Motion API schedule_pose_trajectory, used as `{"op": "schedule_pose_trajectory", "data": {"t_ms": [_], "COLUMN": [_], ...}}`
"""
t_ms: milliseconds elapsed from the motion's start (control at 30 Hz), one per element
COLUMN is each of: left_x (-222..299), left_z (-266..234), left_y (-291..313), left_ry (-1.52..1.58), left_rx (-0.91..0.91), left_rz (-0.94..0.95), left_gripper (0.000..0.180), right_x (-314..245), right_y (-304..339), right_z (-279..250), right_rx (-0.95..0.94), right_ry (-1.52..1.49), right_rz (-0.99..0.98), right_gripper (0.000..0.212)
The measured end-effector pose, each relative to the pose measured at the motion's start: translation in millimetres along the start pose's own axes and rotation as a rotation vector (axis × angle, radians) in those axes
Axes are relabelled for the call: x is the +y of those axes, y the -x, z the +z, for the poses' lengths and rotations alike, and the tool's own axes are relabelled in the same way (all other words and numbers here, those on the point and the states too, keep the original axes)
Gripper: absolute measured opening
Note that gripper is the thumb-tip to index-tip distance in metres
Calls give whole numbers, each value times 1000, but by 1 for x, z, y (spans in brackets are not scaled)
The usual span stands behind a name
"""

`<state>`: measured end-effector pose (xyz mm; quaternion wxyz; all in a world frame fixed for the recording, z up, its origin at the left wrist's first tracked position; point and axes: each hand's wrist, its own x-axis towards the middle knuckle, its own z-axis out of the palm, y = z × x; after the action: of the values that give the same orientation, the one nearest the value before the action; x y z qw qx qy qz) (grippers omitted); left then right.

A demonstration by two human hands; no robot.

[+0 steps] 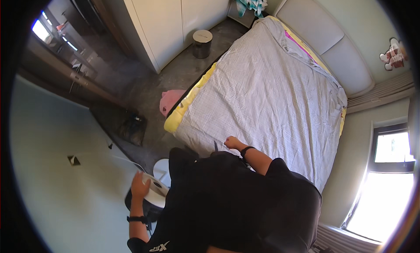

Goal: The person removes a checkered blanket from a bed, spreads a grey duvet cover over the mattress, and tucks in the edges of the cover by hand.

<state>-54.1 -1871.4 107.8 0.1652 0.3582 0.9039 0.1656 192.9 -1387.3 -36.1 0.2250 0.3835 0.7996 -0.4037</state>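
My left hand (pixel 139 187) reaches down at the lower left and touches the edge of a white rounded object (pixel 158 194) with a dark oval spot on top. Thumb and fingers are apart there; the object's kind is not clear. Beside it stands a round white piece (pixel 162 170), partly covered by my black shirt. My right hand (pixel 232 143) is curled closed just above the near side of the bed, over a light grey sheet (pixel 262 95). Whatever its fingers may hold is hidden. A thin dark strip (pixel 215 146) shows left of that hand.
A pink bag-like item (pixel 171 101) lies on the floor by the bed's left corner. A metal bin (pixel 202 45) stands before the white wardrobe (pixel 162 21). Near the left wall sits a dark bag (pixel 133 129). The padded headboard (pixel 326 36) closes the bed's far end.
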Motion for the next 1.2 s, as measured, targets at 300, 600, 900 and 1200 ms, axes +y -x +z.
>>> {"op": "schedule_pose_trajectory", "data": {"t_ms": [300, 600, 900, 1200], "left_x": [-194, -183, -7, -90], "left_z": [54, 34, -98, -70], "left_y": [-151, -552, -735, -783], "left_ry": [711, 187, 772, 308], "left_rx": [-794, -620, -442, -839], "left_rz": [-507, 205, -34, -363], "left_gripper": [37, 18, 22, 30], "right_x": [-141, -336, -274, -239], "right_y": [-157, -222, -177, -165], "right_z": [-39, -70, -24, -36], "right_rx": [36, 393, 441, 304], "right_ry": [-303, -525, -663, -1093], "right_rz": [221, 113, 528, 986], "right_gripper": [25, 24, 26, 23]}}
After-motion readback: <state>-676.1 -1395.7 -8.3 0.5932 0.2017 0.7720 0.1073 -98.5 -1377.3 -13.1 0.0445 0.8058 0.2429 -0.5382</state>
